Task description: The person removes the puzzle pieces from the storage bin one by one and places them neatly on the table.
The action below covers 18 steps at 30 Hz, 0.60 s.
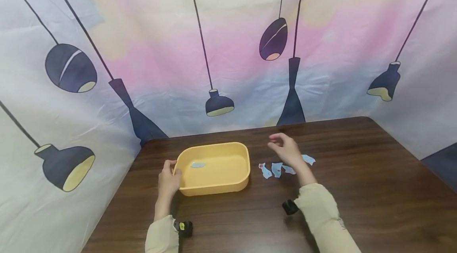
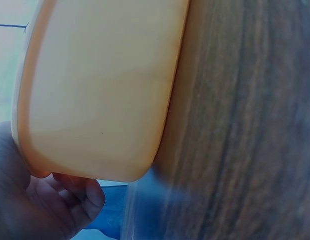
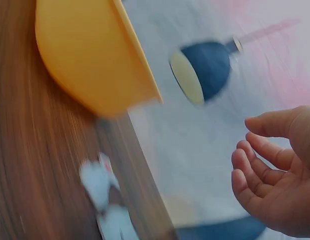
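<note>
A yellow plastic bin [image 1: 214, 190] with rounded corners stands on the table, and one small pale blue scrap [image 1: 198, 164] lies inside it. My left hand [image 1: 169, 179] grips the bin's left end, thumb over the rim and fingers behind the outer wall; the left wrist view shows those curled fingers [image 2: 94, 195] at the bin's edge. To the right of the bin, my right hand [image 1: 287, 150] is raised above the table with loosely bent fingers [image 3: 255, 175] and nothing held. Several torn light blue paper pieces [image 1: 276, 169] lie below and around it, partly behind the forearm.
The dark brown wooden table [image 1: 375, 189] reaches back to a hanging cloth [image 1: 242, 62] printed with lamps. Black cameras are strapped to both wrists, the right one [image 1: 290, 207] just over the tabletop.
</note>
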Each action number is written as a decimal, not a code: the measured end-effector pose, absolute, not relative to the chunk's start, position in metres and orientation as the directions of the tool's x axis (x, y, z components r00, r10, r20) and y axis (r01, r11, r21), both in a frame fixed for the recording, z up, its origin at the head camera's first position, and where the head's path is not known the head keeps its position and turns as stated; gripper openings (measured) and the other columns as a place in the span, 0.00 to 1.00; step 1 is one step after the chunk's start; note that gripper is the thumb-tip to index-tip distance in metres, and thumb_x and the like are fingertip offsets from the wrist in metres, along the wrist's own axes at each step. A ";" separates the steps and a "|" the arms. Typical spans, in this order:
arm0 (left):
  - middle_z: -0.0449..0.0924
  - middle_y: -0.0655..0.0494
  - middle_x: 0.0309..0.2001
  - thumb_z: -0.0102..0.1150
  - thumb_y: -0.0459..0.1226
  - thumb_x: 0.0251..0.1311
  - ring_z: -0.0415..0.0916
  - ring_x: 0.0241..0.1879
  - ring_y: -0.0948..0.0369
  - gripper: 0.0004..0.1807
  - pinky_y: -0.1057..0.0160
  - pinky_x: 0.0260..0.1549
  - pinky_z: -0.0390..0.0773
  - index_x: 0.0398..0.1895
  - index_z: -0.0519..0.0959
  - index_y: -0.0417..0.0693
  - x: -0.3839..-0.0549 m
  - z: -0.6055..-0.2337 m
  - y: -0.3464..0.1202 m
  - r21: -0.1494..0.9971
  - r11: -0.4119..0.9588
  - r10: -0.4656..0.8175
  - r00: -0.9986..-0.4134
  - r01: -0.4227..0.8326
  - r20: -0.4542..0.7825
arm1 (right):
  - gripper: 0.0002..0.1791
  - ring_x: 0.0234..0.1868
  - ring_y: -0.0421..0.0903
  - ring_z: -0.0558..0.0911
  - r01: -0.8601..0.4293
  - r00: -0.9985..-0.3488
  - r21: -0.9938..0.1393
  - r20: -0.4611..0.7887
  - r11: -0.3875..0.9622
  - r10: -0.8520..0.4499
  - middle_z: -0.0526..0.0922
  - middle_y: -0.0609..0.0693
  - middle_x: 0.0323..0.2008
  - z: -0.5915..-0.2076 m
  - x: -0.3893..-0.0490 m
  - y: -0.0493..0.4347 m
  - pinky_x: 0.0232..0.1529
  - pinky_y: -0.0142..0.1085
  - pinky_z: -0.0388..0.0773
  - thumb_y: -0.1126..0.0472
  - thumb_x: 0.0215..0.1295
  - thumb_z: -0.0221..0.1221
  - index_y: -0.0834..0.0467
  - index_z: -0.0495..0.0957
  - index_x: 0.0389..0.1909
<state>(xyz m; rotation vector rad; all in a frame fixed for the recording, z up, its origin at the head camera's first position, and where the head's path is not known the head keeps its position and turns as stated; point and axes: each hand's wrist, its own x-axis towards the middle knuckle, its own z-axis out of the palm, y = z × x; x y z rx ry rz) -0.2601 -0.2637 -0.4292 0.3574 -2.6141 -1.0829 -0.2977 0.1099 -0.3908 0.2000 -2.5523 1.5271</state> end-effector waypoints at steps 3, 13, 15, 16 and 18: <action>0.75 0.47 0.30 0.45 0.34 0.63 0.70 0.24 0.59 0.21 0.64 0.24 0.66 0.59 0.70 0.40 -0.261 -0.429 -0.262 0.718 0.686 -0.325 -0.932 -0.115 0.162 | 0.16 0.51 0.59 0.82 -0.210 -0.977 -0.873 0.204 0.439 -0.062 0.82 0.63 0.50 -0.387 -0.297 0.083 0.51 0.48 0.79 0.63 0.65 0.58 0.65 0.76 0.52; 0.75 0.46 0.30 0.46 0.34 0.63 0.71 0.26 0.56 0.20 0.63 0.24 0.65 0.58 0.70 0.39 -0.252 -0.434 -0.271 0.711 0.693 -0.338 -0.925 -0.120 0.173 | 0.16 0.38 0.48 0.82 -0.192 -0.951 -0.961 0.132 0.200 -0.280 0.83 0.63 0.42 -0.402 -0.299 -0.010 0.42 0.37 0.79 0.65 0.66 0.56 0.70 0.77 0.50; 0.75 0.47 0.30 0.46 0.34 0.62 0.71 0.26 0.56 0.20 0.63 0.24 0.65 0.57 0.70 0.40 -0.254 -0.432 -0.270 0.712 0.691 -0.341 -0.924 -0.121 0.174 | 0.16 0.38 0.48 0.82 -0.172 -0.948 -0.967 0.110 0.191 -0.298 0.82 0.63 0.43 -0.405 -0.301 -0.020 0.43 0.37 0.79 0.65 0.67 0.56 0.70 0.76 0.51; 0.75 0.47 0.30 0.46 0.35 0.62 0.71 0.26 0.56 0.20 0.63 0.24 0.65 0.57 0.71 0.40 -0.256 -0.431 -0.268 0.713 0.691 -0.340 -0.924 -0.120 0.175 | 0.16 0.40 0.48 0.83 -0.151 -0.948 -0.973 0.093 0.175 -0.305 0.82 0.64 0.45 -0.405 -0.301 -0.024 0.45 0.37 0.80 0.66 0.67 0.55 0.71 0.75 0.52; 0.75 0.48 0.30 0.46 0.34 0.61 0.71 0.26 0.56 0.20 0.63 0.23 0.65 0.57 0.71 0.41 -0.259 -0.429 -0.266 0.717 0.689 -0.336 -0.924 -0.109 0.181 | 0.17 0.43 0.50 0.83 -0.112 -0.949 -0.984 0.063 0.142 -0.309 0.81 0.65 0.47 -0.405 -0.303 -0.032 0.49 0.39 0.81 0.66 0.67 0.54 0.71 0.75 0.53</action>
